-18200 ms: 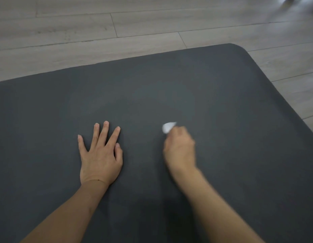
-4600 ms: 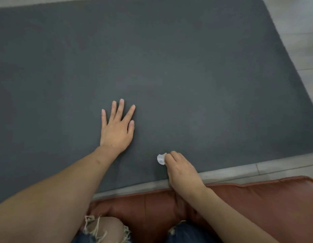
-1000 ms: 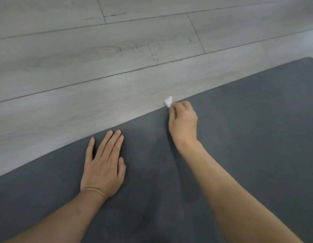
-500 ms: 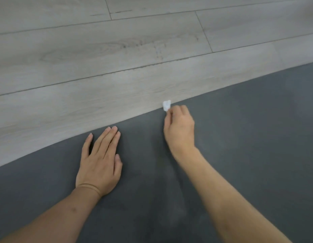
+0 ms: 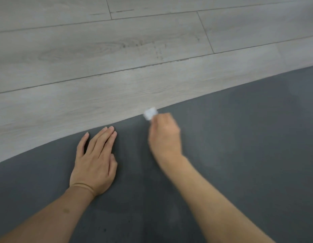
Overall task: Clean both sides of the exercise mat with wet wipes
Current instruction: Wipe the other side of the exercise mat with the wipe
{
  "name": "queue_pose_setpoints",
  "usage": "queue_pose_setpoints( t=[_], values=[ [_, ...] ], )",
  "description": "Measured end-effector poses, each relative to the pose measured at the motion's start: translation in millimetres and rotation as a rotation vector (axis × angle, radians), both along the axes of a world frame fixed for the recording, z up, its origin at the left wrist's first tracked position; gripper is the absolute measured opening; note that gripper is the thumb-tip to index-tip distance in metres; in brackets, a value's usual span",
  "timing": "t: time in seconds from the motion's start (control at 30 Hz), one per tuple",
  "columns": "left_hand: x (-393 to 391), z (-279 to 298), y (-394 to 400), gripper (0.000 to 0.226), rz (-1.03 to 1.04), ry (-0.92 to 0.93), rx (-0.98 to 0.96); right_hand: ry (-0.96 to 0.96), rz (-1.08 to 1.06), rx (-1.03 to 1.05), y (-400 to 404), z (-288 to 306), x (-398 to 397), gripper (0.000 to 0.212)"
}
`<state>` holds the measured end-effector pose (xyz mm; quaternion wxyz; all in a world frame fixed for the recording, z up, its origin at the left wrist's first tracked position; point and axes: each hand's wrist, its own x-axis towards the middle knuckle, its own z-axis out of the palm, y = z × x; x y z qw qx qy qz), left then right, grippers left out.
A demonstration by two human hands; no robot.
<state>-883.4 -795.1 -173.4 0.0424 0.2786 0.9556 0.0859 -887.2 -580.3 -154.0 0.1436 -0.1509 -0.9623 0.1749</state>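
A dark grey exercise mat [image 5: 239,146] lies flat and fills the lower half of the head view. Its far edge runs diagonally from lower left to upper right. My left hand [image 5: 95,162] rests palm down on the mat, fingers straight, fingertips near that edge. My right hand [image 5: 165,135] is blurred and grips a small crumpled white wet wipe [image 5: 150,114], which sits right at the mat's far edge. Faint damp streaks show on the mat below my right hand.
Light grey wood-plank floor [image 5: 117,58] spreads beyond the mat's far edge across the upper half of the view. Nothing else stands on the floor in view.
Over the last second my right hand with the wipe has stayed at the mat's far edge, shifting slightly along it. My left hand stays flat on the mat.
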Motion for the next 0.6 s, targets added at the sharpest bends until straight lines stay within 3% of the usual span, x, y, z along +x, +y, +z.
queue_pose_setpoints(
  t=[0.1, 0.17, 0.3, 0.37, 0.43, 0.53, 0.6],
  values=[
    [-1.1, -0.4, -1.2, 0.066, -0.011, -0.003, 0.010, -0.108, 0.390, 0.032, -46.7, 2.5, 11.5, 0.012],
    [-2.3, 0.3, -0.8, 0.066, -0.009, -0.013, 0.008, -0.113, 0.391, 0.064, -3.6, 5.5, 7.0, 0.003],
    [-2.5, 0.8, 0.0, 0.066, -0.010, -0.039, -0.001, -0.145, -0.251, 0.078, 126.6, 15.1, -7.1, 0.012],
    [-3.1, 0.9, -0.3, 0.066, -0.010, -0.044, 0.003, -0.137, -0.436, 0.039, 116.5, 13.9, -7.8, 0.007],
    [-3.0, 1.0, 0.3, 0.066, -0.009, -0.054, 0.005, -0.108, -0.306, 0.014, 48.8, 6.2, -8.4, 0.011],
    [-3.1, -0.4, 0.1, 0.067, -0.015, -0.063, 0.005, -0.134, 0.191, -0.057, -59.8, 6.1, 9.4, 0.021],
    [-3.1, -0.8, -1.3, 0.067, -0.020, -0.060, 0.014, -0.171, 0.374, -0.055, -64.4, 7.3, 18.9, 0.026]
  ],
)
